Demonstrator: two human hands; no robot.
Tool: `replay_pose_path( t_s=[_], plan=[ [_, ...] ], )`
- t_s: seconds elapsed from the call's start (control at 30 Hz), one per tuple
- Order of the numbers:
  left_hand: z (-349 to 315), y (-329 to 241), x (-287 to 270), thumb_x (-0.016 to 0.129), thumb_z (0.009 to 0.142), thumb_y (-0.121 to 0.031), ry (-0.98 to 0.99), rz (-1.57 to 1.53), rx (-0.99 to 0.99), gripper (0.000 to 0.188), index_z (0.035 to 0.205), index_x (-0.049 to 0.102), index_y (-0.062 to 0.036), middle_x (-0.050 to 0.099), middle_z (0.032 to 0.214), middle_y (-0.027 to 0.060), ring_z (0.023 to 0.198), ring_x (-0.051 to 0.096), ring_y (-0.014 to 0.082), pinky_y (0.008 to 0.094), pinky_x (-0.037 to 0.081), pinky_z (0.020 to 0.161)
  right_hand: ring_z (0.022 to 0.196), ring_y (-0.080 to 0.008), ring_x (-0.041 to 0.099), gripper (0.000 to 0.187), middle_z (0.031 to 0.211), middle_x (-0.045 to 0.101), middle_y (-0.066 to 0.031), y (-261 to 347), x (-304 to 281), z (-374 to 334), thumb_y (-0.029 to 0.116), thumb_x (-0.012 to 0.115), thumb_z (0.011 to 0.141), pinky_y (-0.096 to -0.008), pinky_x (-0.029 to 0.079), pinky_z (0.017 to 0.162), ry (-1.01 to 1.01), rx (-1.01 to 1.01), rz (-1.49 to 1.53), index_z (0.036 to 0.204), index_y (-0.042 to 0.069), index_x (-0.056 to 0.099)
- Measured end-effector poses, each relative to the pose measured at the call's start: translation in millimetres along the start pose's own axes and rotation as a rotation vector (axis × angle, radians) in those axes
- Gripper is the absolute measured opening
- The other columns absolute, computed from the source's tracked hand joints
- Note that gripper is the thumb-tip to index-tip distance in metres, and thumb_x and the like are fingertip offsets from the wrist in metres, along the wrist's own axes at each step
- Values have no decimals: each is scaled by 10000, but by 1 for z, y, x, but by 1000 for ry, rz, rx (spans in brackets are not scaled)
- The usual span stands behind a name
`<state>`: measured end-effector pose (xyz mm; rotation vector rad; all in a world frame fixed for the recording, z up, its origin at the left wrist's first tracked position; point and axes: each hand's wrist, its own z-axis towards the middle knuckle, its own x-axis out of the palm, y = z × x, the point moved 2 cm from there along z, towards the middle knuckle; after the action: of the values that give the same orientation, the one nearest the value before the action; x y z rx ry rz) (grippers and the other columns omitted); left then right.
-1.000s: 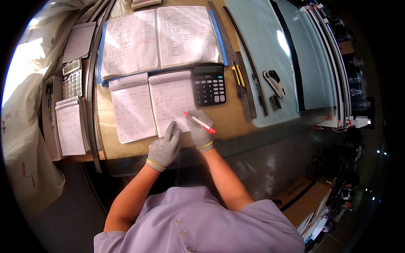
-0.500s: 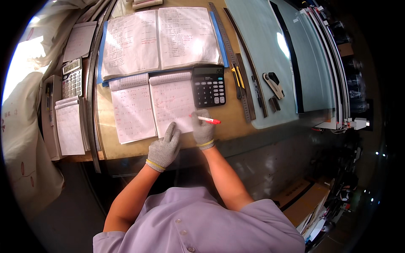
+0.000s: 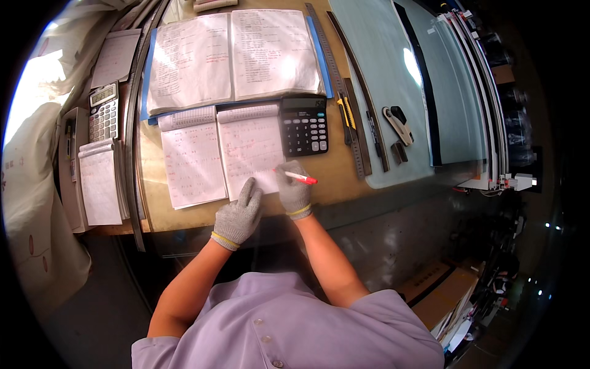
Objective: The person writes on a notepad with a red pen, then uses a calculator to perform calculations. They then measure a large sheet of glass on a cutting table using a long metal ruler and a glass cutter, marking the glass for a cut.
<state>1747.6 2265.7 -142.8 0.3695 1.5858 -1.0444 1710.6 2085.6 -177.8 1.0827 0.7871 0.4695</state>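
Observation:
A grey knit glove covers my left hand (image 3: 238,215), whose stretched fingers press on the lower edge of the right-hand notepad (image 3: 249,144). My right hand (image 3: 294,192), gloved the same way, is closed around a white pen with a red end (image 3: 297,176) at the pad's lower right corner. The pen's tip points left over the page, which carries faint red writing. Beside this pad lies a second written notepad (image 3: 193,160). Just above my right hand sits a black calculator (image 3: 304,126), its display tilted up.
Behind the pads lies an open blue-backed binder (image 3: 190,61). To the right are a steel ruler (image 3: 335,80), a yellow utility knife (image 3: 349,117), a beige-and-black tool (image 3: 399,125) and a glass sheet (image 3: 375,55). A silver calculator (image 3: 104,117) and small pad (image 3: 101,184) lie left.
My right hand has shifted slightly left and down with the pen, whose tip is now further left over the page. My left hand stays on the pad.

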Motion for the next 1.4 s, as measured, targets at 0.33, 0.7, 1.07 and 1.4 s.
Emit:
replay_pose_path(
  t_s=[0.33,0.7,1.07,1.4],
  plan=[
    [-2,1,2,735,855,-255,3,26,-6,462,1277,628,-100,521,1510,146,764,727,284,396,586,625,729,-167,615,92,814,636,-72,-4,1,-4,99,699,968,-333,506,662,-42,50,46,950,25,647],
    [0,1,2,684,897,-263,4,12,26,460,1313,578,-96,515,1507,184,727,735,284,409,590,581,698,-106,582,106,798,656,-32,0,-7,-6,122,712,963,-296,496,639,-13,105,78,925,34,667],
    [-1,1,0,726,863,-276,10,38,-13,472,1294,616,-117,516,1519,137,738,724,277,398,583,611,753,-245,658,53,832,671,-107,2,-4,-6,67,701,931,-357,517,682,-24,105,47,931,23,670],
    [-3,0,5,722,860,-259,-66,59,48,483,1304,608,-107,519,1507,181,717,717,292,402,578,585,842,-345,642,228,932,634,-139,-6,-60,-6,25,711,850,-409,539,738,-230,-98,-386,1074,68,702]
  ],
)
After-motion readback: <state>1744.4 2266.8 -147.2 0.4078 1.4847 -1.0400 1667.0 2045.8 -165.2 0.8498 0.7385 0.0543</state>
